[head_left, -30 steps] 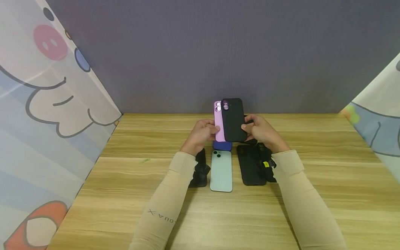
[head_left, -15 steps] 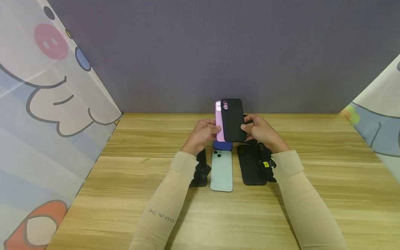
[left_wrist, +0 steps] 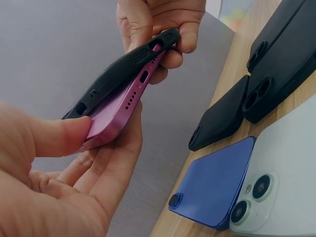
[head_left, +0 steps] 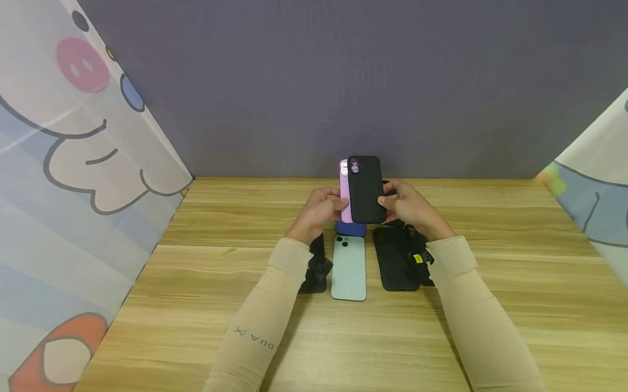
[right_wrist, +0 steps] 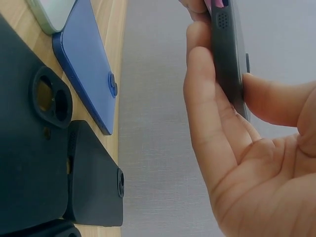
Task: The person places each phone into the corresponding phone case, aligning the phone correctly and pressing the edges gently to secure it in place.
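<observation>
A pink phone [left_wrist: 109,117] is pinched at its left edge between the thumb and fingers of my left hand [head_left: 318,211]. My right hand [head_left: 406,207] grips the black phone case [head_left: 366,190] by its right side, thumb on the back and fingers underneath. The case lies askew over the phone's back. In the left wrist view, the two meet at the right-hand corner and gape apart toward my left thumb. A pink strip with the camera lenses shows left of the case in the head view. Both are held above the table.
Below the hands, a blue phone [left_wrist: 212,182] and a pale green phone [head_left: 350,269] lie on the wooden table [head_left: 222,327]. Several black phone cases [head_left: 396,259] lie to the right, and a black item [head_left: 316,273] sits beside the left wrist. A grey panel [head_left: 352,73] stands behind.
The pink phone has slid slightly right under the black case, so a narrower strip of it shows. The case and right hand have barely moved.
</observation>
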The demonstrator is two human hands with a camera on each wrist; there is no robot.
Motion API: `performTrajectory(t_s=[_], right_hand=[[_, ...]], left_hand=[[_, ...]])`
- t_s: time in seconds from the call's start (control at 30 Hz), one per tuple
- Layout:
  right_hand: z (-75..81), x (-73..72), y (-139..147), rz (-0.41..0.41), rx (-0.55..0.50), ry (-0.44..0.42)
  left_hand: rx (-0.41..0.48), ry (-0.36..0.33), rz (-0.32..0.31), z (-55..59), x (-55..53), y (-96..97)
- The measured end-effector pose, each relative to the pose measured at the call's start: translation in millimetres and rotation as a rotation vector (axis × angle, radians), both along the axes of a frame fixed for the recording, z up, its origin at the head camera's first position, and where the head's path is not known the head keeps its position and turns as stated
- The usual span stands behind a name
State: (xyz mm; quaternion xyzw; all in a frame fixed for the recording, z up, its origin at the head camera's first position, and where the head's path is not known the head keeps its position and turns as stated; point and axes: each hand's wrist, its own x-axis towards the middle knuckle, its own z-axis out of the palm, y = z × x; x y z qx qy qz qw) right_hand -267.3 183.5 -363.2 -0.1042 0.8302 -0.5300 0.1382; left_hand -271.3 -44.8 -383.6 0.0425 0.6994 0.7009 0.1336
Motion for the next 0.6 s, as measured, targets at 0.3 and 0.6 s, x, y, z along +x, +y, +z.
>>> performTrajectory(t_s=[0.3,0.6], right_hand=[[-0.2,-0.5,-1.0,0.014,-0.007,-0.012],[-1.1,-0.4,-2.8,0.016,-0.006,-0.03]], left_hand=[[0.01,0.006,-0.016,-2.3,0.0,1.4],[0.052,0.0,-0.019,-2.6,-0.3,2.8]])
